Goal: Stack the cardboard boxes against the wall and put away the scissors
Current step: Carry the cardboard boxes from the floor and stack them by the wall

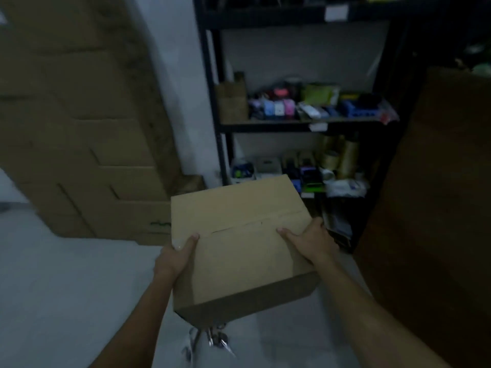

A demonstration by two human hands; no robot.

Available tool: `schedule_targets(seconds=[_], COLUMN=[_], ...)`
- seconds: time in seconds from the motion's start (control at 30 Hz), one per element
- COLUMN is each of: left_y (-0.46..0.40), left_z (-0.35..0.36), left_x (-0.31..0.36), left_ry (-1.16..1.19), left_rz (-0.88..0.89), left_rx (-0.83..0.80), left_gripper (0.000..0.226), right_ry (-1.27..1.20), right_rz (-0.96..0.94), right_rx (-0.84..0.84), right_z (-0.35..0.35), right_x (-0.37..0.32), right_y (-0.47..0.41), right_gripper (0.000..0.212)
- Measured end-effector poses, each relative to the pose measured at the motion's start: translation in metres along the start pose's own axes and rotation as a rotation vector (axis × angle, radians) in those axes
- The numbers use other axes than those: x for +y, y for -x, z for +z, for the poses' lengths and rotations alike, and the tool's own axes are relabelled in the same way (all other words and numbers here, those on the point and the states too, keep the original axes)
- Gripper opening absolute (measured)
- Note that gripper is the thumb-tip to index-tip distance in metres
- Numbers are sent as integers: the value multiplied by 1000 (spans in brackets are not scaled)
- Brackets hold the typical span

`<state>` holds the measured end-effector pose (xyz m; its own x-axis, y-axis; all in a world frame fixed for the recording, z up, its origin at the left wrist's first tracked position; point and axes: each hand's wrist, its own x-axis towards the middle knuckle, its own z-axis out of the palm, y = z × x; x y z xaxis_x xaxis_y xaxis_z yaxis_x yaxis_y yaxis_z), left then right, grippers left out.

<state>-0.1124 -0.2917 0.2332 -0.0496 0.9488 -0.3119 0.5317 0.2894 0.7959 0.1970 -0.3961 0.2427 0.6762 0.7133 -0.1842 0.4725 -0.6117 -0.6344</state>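
A person carries a closed cardboard box (pixel 240 243) in both hands, held in the air above the pale floor (pixel 66 288). The left hand (pixel 176 257) grips the box's left edge, thumb lying on the top panel and the other fingers hidden round the side. The right hand (pixel 308 241) grasps the right edge, its fingers (pixel 285 233) spread over the top beside the centre seam and the rest curled down the side. The box tilts a little, its near corner lower.

Beyond the left fingers, a tall stack of cardboard boxes (pixel 87 123) stands against the white wall (pixel 172 88). Ahead of the right fingers, past the box's far edge, a dark metal shelf unit (pixel 212 102) holds small coloured items on its middle shelf and gold rolls (pixel 342 155) with more clutter on the lower one. To the right of the right fingers rises a large brown panel (pixel 438 195), perhaps cardboard, too dim to tell. Directly below the box, nearer than both hands, some blurred metallic objects (pixel 212 338) show; what they are cannot be told
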Motion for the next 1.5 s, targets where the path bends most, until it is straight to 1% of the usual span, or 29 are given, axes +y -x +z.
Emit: schedule_targets(seconds=[0.07,0.1,0.2,0.23,0.3,0.4,0.47,0.6,0.77,0.93,1.13,1.17,1.2,1.4,1.5], left_y=[-8,-13,-28,-33,-41,-66,-87,-132,-181,-233,-316,-337,-348,-442,-478], left_z=[-49,-85,-152,-177,-223,-281,-316,-383,-452,-522,-614,-641,-654,-795,-851], left_x=[12,17,30,33,41,47,52,59,58,50,27,18,14,-18,-31], left_ry=[3,22,53,63,103,140,144,198,252,259,229,236,234,236,228], left_rz=[37,57,103,108,120,163,152,114,115,108,119,124,121,107,120], left_rx=[59,88,137,153,187,250,276,324,404,467,468,463,453,396,392], left_gripper=[109,108,116,115,103,87,82,85,76,74,75,76,77,92,95], right_ry=[32,28,42,42,20,27,51,27,67,64,59,54,55,60,71], right_rz=[-49,-98,-179,-210,-275,-348,-387,-476,-552,-597,-632,-633,-629,-618,-633], right_rx=[18,25,55,68,71,66,53,30,20,12,23,20,26,37,43], right_z=[5,11,18,22,29,43,54,89,133,186,260,284,292,387,422], right_x=[-51,-86,-154,-179,-229,-296,-337,-428,-522,-610,-712,-738,-751,-878,-932], right_y=[12,20,31,33,37,39,36,25,15,14,22,27,30,57,72], right_gripper=[115,115,122,122,120,127,128,123,120,117,115,115,114,112,115])
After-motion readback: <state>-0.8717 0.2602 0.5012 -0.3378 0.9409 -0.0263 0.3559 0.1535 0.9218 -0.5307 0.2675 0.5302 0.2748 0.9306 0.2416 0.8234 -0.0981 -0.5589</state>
